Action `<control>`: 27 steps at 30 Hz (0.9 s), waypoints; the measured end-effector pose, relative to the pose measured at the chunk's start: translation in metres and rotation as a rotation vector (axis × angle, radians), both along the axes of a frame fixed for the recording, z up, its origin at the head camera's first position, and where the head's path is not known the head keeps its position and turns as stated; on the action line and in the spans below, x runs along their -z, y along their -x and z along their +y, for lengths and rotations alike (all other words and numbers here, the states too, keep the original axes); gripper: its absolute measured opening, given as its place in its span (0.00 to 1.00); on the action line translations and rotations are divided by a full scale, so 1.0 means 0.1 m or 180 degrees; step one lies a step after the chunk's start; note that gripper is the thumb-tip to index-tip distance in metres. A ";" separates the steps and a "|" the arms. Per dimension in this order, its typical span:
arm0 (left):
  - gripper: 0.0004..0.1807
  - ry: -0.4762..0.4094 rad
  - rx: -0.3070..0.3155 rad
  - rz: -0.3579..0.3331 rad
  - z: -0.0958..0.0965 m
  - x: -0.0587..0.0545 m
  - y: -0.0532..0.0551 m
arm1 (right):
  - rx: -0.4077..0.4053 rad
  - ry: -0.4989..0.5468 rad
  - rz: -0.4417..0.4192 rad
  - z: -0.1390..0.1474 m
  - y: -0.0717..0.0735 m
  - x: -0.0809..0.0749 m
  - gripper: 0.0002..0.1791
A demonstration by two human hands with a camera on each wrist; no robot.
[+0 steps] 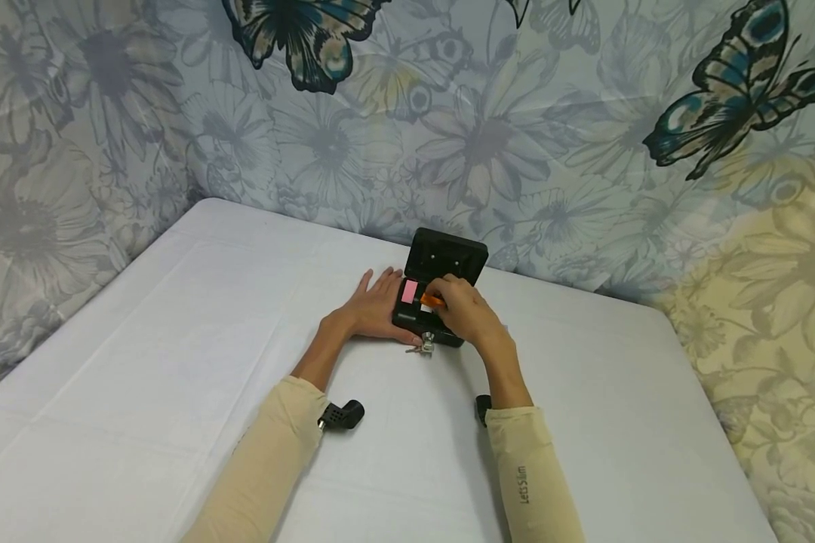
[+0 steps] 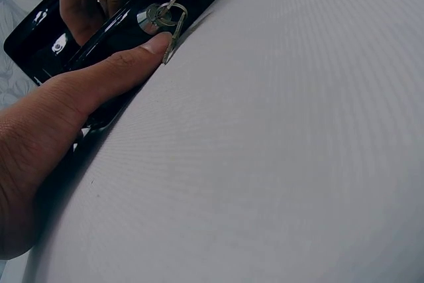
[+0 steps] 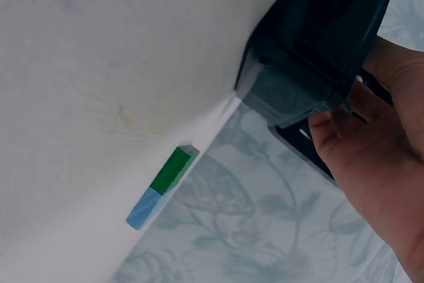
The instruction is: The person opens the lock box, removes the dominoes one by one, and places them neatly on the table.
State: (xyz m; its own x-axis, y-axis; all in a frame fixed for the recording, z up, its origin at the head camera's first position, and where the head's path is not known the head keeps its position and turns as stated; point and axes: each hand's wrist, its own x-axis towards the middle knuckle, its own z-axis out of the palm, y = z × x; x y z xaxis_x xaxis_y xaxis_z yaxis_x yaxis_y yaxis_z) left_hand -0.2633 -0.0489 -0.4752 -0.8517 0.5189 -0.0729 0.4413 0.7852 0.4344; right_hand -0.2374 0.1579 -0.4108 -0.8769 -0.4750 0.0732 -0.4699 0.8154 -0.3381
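Note:
A small black lockbox (image 1: 407,320) stands at the back of the table, its lid (image 1: 446,253) raised. My left hand (image 1: 376,311) lies along the box's left side with fingers stretched out, the thumb running along the front below the lock (image 2: 149,20). From that lock hang keys (image 2: 173,34) on a ring. My right hand (image 1: 467,308) reaches into the box from the right, fingers curled at an orange block (image 1: 432,300), which they pinch; the fingertips are partly hidden. Left of it inside the box is a pink block (image 1: 410,291).
In the right wrist view, a green block (image 3: 173,169) and a light blue block (image 3: 144,208) lie end to end on the white table (image 1: 176,317), right of the box. Behind the table's back edge hangs a cloth (image 1: 353,151) patterned with flowers and butterflies.

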 end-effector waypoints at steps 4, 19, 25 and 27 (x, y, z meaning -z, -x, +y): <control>0.72 -0.0013 0.0001 0.0009 0.00 0.00 0.00 | 0.0043 -0.0043 0.0074 -0.01 -0.01 0.01 0.14; 0.72 0.0001 0.0001 0.0018 0.00 0.00 0.00 | -0.0057 0.0127 0.0184 -0.02 0.00 0.03 0.15; 0.72 -0.0008 0.0008 0.0014 0.00 -0.02 0.00 | -0.0038 0.0182 0.0171 -0.02 0.00 0.01 0.16; 0.72 -0.0012 0.0009 0.0016 0.00 -0.02 0.00 | -0.0001 0.0217 0.0182 -0.01 0.00 0.00 0.16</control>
